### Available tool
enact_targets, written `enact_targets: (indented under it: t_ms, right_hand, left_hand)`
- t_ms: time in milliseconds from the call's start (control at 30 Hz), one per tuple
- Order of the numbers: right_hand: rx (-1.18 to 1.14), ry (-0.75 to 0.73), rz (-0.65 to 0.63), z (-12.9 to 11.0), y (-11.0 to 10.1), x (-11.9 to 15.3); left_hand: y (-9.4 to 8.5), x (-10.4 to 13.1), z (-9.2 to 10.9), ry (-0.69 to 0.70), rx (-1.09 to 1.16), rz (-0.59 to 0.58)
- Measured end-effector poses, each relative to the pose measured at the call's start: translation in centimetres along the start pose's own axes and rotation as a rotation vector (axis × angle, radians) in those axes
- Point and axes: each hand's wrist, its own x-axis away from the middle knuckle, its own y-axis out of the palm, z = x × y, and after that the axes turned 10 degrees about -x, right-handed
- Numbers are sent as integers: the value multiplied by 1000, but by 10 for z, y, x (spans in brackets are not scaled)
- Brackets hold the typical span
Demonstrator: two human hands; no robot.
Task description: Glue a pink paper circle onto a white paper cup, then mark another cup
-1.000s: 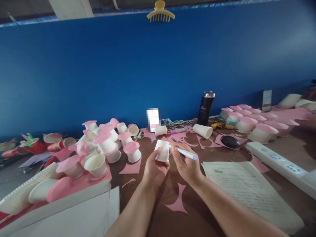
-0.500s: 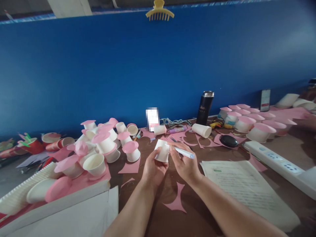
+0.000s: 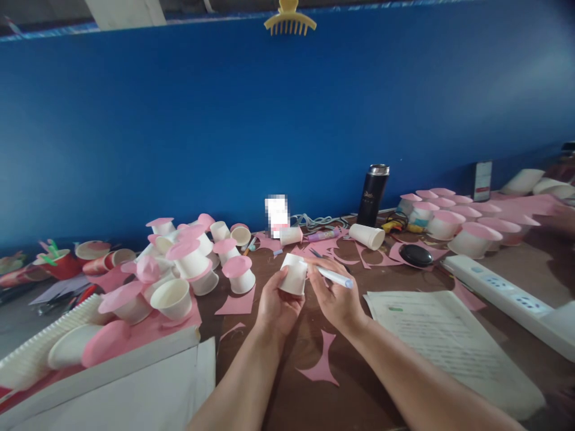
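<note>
Above the middle of the table my left hand (image 3: pixel 279 305) grips a white paper cup (image 3: pixel 293 275), its thumb on the near side and its fingers curled under. My right hand (image 3: pixel 338 298) is closed around a white pen (image 3: pixel 333 275) with a bluish end. The pen slants, its front end at the cup's upper right edge; whether it touches is too small to tell. Just left of the hands, a paper cup topped with a pink paper disc (image 3: pixel 238 267) stands on a pink scrap (image 3: pixel 236 301).
Several pink-topped cups (image 3: pixel 188 251) crowd the left; more (image 3: pixel 476 232) stand in rows at right. A black flask (image 3: pixel 374 194), a power strip (image 3: pixel 503 293) and a written sheet (image 3: pixel 440 335) lie or stand on the right. Pink offcuts (image 3: pixel 324 362) litter the brown table.
The cup has shifted slightly left and turned a little in my left hand. My right hand and the pen have barely moved.
</note>
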Motion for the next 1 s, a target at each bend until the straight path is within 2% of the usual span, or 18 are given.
enact_targets:
  t_ms: [1000]
  right_hand:
    - [27, -14, 10, 3, 0, 1]
  left_hand:
    - [2, 3, 5, 12, 11, 15]
